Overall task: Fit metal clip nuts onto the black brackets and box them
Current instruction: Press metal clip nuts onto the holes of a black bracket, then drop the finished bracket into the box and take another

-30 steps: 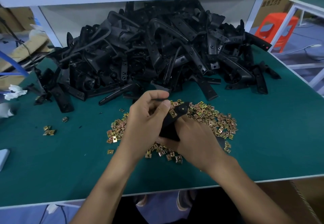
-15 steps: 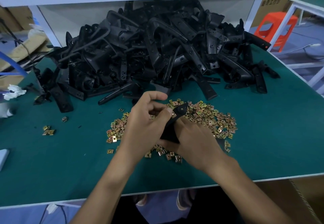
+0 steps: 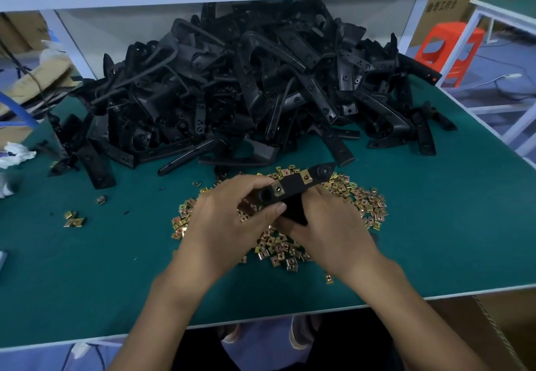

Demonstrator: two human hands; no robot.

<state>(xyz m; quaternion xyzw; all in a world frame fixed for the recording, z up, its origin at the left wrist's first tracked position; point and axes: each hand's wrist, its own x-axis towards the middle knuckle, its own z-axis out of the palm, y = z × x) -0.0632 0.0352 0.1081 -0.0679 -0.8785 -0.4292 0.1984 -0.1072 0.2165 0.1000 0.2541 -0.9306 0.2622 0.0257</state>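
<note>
Both hands hold one black bracket (image 3: 293, 188) above the pile of brass-coloured clip nuts (image 3: 359, 199) on the green table. My left hand (image 3: 229, 219) grips its near left end, thumb under it. My right hand (image 3: 327, 225) grips it from below on the right. Two clip nuts sit on the bracket, one (image 3: 279, 189) by my left fingers and one (image 3: 307, 177) nearer its far tip. A big heap of black brackets (image 3: 246, 89) fills the back of the table.
A few stray clip nuts (image 3: 74, 221) lie at the left. White crumpled paper (image 3: 14, 154) sits at the left edge. A cardboard box (image 3: 504, 333) stands below the table's front right corner. An orange stool (image 3: 449, 48) is beyond the right edge.
The bracket has been turned from steeply tilted to nearly level, its top face up. A second clip nut now shows on it, and my left thumb has moved off the top.
</note>
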